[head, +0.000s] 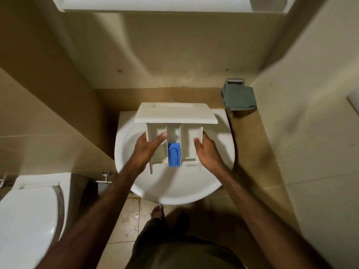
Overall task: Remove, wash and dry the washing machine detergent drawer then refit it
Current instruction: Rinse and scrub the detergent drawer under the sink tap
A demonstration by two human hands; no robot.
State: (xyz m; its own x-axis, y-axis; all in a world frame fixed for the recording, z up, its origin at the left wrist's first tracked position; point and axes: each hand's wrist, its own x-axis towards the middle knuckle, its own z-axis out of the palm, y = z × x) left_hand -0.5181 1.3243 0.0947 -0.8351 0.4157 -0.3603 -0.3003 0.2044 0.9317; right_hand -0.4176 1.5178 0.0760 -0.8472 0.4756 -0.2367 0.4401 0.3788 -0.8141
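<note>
I hold the white detergent drawer (pixel 175 115) level above a white wash basin (pixel 174 187), its wide front panel pointing away from me. A blue insert (pixel 174 154) sits in the drawer's middle compartment. My left hand (pixel 148 147) grips the drawer's left wall, thumb lying inside the left compartment. My right hand (pixel 207 150) grips the right wall, thumb over the edge into the right compartment. The tap is hidden behind the drawer's front panel.
A folded green cloth (pixel 240 98) lies on the counter at the back right, by a metal holder (pixel 234 80). A white toilet (pixel 29 220) stands at the lower left. The floor tiles (pixel 132 212) under the basin look wet, near my bare foot (pixel 157 211).
</note>
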